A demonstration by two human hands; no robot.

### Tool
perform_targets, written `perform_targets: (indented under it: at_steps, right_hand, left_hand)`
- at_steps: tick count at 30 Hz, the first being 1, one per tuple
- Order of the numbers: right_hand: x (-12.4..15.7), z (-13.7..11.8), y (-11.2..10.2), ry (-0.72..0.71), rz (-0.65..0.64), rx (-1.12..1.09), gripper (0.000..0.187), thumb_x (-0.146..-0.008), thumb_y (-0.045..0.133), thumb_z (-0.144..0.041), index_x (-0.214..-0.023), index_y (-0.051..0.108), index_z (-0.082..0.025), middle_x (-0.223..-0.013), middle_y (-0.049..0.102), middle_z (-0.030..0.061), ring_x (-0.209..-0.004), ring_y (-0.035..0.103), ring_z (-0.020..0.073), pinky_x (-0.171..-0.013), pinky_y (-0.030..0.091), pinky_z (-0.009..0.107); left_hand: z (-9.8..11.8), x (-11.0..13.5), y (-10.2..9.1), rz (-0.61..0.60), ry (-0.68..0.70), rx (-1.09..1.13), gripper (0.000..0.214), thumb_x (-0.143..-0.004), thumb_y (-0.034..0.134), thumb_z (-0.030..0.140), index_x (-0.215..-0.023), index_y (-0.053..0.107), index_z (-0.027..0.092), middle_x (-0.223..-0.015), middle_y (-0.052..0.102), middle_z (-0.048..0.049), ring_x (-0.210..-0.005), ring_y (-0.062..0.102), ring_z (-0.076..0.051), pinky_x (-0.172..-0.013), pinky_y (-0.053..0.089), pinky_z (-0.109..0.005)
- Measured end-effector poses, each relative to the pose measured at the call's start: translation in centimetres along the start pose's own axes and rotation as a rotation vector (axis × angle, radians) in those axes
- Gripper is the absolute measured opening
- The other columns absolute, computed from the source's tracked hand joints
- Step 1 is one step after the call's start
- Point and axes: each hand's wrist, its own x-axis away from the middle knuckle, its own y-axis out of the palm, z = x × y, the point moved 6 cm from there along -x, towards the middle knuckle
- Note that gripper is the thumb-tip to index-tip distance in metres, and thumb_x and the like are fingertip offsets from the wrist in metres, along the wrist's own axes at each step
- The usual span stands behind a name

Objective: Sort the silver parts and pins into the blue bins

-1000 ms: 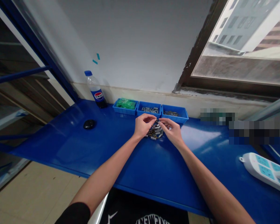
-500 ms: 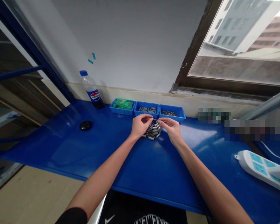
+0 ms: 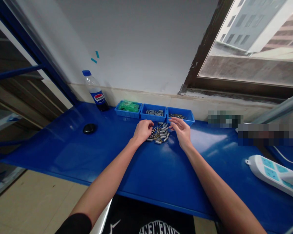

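Note:
A loose pile of small silver cylinders and thin brass-coloured drill-bit-like rods point(image 3: 161, 133) lies on the blue table. My left hand point(image 3: 143, 130) is at the pile's left edge, its fingers curled together. Whatever it may hold is hidden. On the pile's right, my right hand point(image 3: 182, 129) hovers with fingers apart and nothing visible in them. Behind the hands, one blue bin point(image 3: 153, 118) holds silver cylinders and another blue bin point(image 3: 188, 121) holds thin rods.
A third blue bin point(image 3: 127, 113) holds a green plastic packet point(image 3: 129, 106). Left of it stands a cola bottle point(image 3: 97, 94), with a black computer mouse point(image 3: 89, 128) nearer me. A white power strip point(image 3: 275, 175) lies at the right. The wall closes the table's back.
My hands were together above the pile, fingertips pinching a small piece. Now they have parted left and right, the right fingers have spread, and more of the pile shows.

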Motion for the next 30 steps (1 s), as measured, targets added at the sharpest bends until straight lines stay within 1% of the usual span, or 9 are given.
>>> perform_targets:
  at_steps: [3,6,8,10,13,19,24,27,30]
  right_hand:
    - [-0.1,0.2,-0.1,-0.009,-0.005,0.009,0.040,-0.083,0.078,-0.050,-0.110,0.074,-0.021,-0.109,0.080,0.0112,-0.071,0.072,0.0195,-0.066,0.058,0.034]
    - [-0.1,0.4,-0.2,-0.011,-0.006,-0.006,0.038,-0.085,0.077,-0.049,-0.111,0.075,-0.021,-0.108,0.080,0.0105,-0.071,0.071,0.0187,-0.066,0.057,0.033]
    - [-0.1,0.4,-0.2,-0.013,-0.009,-0.010,0.038,-0.085,0.076,-0.048,-0.111,0.075,-0.021,-0.108,0.080,0.0102,-0.070,0.071,0.0186,-0.065,0.057,0.033]
    - [-0.1,0.4,-0.2,-0.015,-0.011,-0.013,0.037,-0.086,0.076,-0.048,-0.111,0.075,-0.021,-0.108,0.080,0.0100,-0.070,0.071,0.0186,-0.065,0.057,0.033]
    - [-0.1,0.4,-0.2,-0.006,-0.015,-0.028,0.035,-0.086,0.076,-0.047,-0.110,0.075,-0.022,-0.107,0.080,0.0094,-0.070,0.070,0.0183,-0.064,0.056,0.033]
    - [-0.2,0.7,-0.3,0.012,-0.019,-0.063,0.033,-0.086,0.075,-0.043,-0.110,0.075,-0.021,-0.107,0.080,0.0089,-0.069,0.069,0.0173,-0.064,0.054,0.032]
    - [-0.2,0.7,-0.3,0.006,-0.031,-0.060,0.033,-0.087,0.074,-0.043,-0.111,0.075,-0.021,-0.105,0.080,0.0083,-0.069,0.068,0.0170,-0.065,0.053,0.032]
    - [-0.1,0.4,0.1,-0.010,-0.062,-0.015,0.034,-0.087,0.076,-0.045,-0.111,0.076,-0.022,-0.093,0.080,0.0055,-0.068,0.068,0.0167,-0.066,0.053,0.031]
    - [0.2,0.1,0.8,-0.011,-0.132,0.027,0.037,-0.085,0.078,-0.049,-0.110,0.076,-0.022,-0.084,0.078,0.0034,-0.067,0.068,0.0172,-0.067,0.055,0.031]
  left_hand:
    - [0.3,0.0,-0.1,0.019,0.027,-0.008,0.018,-0.087,0.068,0.013,-0.098,0.080,0.018,-0.090,0.079,-0.0084,-0.076,0.072,-0.021,-0.074,0.057,-0.031]
    - [0.9,0.2,-0.3,0.039,0.048,-0.018,0.019,-0.092,0.068,0.026,-0.106,0.079,0.018,-0.092,0.078,-0.0089,-0.080,0.072,-0.021,-0.077,0.057,-0.032]
    - [1.2,0.3,-0.2,0.025,0.053,-0.028,0.022,-0.090,0.072,0.032,-0.107,0.079,0.018,-0.095,0.078,-0.0092,-0.083,0.072,-0.022,-0.079,0.057,-0.032]
    - [1.2,0.3,0.1,0.009,0.032,-0.025,0.018,-0.087,0.075,0.028,-0.102,0.080,0.019,-0.095,0.078,-0.0087,-0.084,0.073,-0.022,-0.080,0.057,-0.032]
    - [0.9,0.3,0.4,0.016,-0.012,0.020,0.015,-0.084,0.073,0.017,-0.097,0.080,0.019,-0.089,0.079,-0.0067,-0.081,0.073,-0.021,-0.076,0.056,-0.030]
    - [0.6,0.2,0.5,0.090,-0.013,0.176,0.016,-0.083,0.069,0.012,-0.095,0.079,0.017,-0.082,0.079,-0.0052,-0.075,0.073,-0.019,-0.072,0.057,-0.028]
    - [1.2,0.2,-0.3,0.180,0.020,0.333,0.010,-0.087,0.072,0.018,-0.093,0.079,0.017,-0.088,0.081,-0.0050,-0.079,0.076,-0.019,-0.076,0.060,-0.030]
    - [2.0,0.2,-0.4,0.171,0.058,0.493,0.012,-0.085,0.078,0.024,-0.095,0.079,0.017,-0.090,0.082,-0.0057,-0.081,0.078,-0.020,-0.079,0.062,-0.031]
    - [2.9,0.4,-0.1,0.131,0.100,0.583,0.018,-0.081,0.082,0.025,-0.097,0.079,0.017,-0.091,0.082,-0.0060,-0.082,0.079,-0.020,-0.082,0.064,-0.032]
